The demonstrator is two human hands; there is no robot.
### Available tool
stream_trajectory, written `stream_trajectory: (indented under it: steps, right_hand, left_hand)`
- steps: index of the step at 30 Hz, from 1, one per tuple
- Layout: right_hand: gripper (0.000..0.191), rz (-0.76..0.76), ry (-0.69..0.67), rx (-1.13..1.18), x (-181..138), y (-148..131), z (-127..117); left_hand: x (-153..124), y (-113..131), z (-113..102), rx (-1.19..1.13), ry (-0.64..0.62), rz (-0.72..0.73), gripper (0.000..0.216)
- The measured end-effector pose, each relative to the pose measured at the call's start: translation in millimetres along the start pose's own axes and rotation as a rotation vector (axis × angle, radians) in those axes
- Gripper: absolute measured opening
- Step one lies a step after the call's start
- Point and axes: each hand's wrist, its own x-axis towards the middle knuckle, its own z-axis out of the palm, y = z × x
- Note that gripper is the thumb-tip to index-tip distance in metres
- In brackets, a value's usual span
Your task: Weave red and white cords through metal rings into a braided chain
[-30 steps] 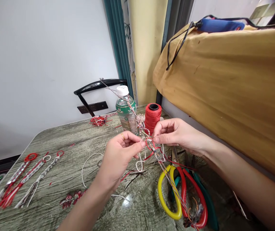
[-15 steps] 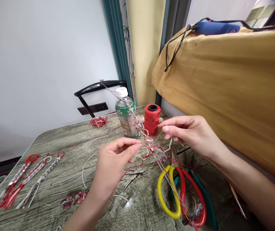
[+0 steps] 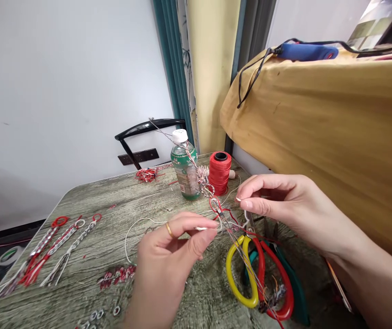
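Note:
White cord (image 3: 201, 228) is pinched between the thumb and forefinger of my left hand (image 3: 175, 249), which wears a ring. My right hand (image 3: 278, 201), further right, also has its fingertips closed on a white cord end. Between the hands, red and white cords meet at a small looped knot (image 3: 215, 204) on several thin strands. Those strands run from the twisted cord bundle (image 3: 202, 176) by the bottle down toward the front. Below my right hand lie scissors with a yellow and a red handle (image 3: 230, 269), partly crossed by the strands.
A green-labelled bottle (image 3: 185, 169) and a red thread spool (image 3: 220, 173) stand at the back. Braided tassels (image 3: 56, 240), metal rings (image 3: 99, 314) and a red-and-white cord heap (image 3: 147, 174) lie on the wooden table (image 3: 113, 205). A yellow cloth (image 3: 319, 123) hangs at right.
My left hand has moved right and slightly down, with white cord showing at its fingertips. My right hand has shifted slightly right and down. The view has tilted slightly; metal rings now show.

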Motion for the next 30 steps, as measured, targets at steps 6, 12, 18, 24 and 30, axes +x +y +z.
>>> stream_trajectory:
  steps: [6,12,18,24,30]
  right_hand:
    - [0.014,0.138,-0.121,-0.093,-1.7,8.3,6.2]
    - [0.017,0.224,-0.171,-0.151,-9.5,19.1,11.7]
    - [0.018,0.243,-0.216,-0.029,-8.8,21.2,17.2]
    - [0.02,0.282,-0.266,0.071,-9.2,24.9,18.6]
    - [0.014,0.346,-0.266,0.212,-10.6,22.3,17.1]
  left_hand:
    - [-0.4,-18.9,16.7,-0.067,0.068,-0.234,0.015]
    - [0.0,-22.8,27.8,0.093,0.109,-0.234,0.01]
    - [-1.7,-21.6,31.9,0.148,0.141,-0.164,0.005]
    - [-3.4,-23.0,30.0,0.261,0.119,-0.152,0.007]
    - [-2.1,-20.5,30.5,0.26,0.106,-0.148,0.007]
